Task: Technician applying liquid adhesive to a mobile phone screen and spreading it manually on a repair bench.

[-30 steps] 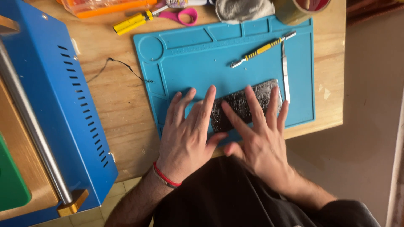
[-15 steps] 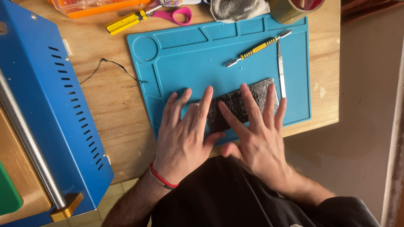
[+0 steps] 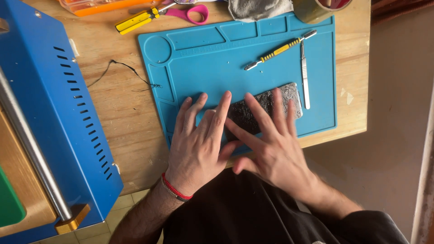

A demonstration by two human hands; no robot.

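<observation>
A dark, flat rectangular panel with a shiny crinkled surface [image 3: 264,106] lies on a blue silicone work mat [image 3: 212,63] near the mat's front edge. My left hand [image 3: 199,144] lies flat with fingers spread, its fingertips on the panel's left end. My right hand [image 3: 271,144] is also flat, its fingers pressed across the middle and right of the panel. Both hands hide most of the panel. Neither hand grips anything.
A yellow-handled pry tool [image 3: 278,49] and metal tweezers [image 3: 305,77] lie on the mat behind the panel. A blue machine [image 3: 54,113] stands at the left. A yellow screwdriver [image 3: 135,20], pink scissors [image 3: 190,12], a grey cloth [image 3: 257,9] and a thin black wire [image 3: 122,70] lie on the wooden table [image 3: 122,117].
Both hands stay flat on the panel. My fingers have shifted slightly and the two hands sit a little closer together over its left part.
</observation>
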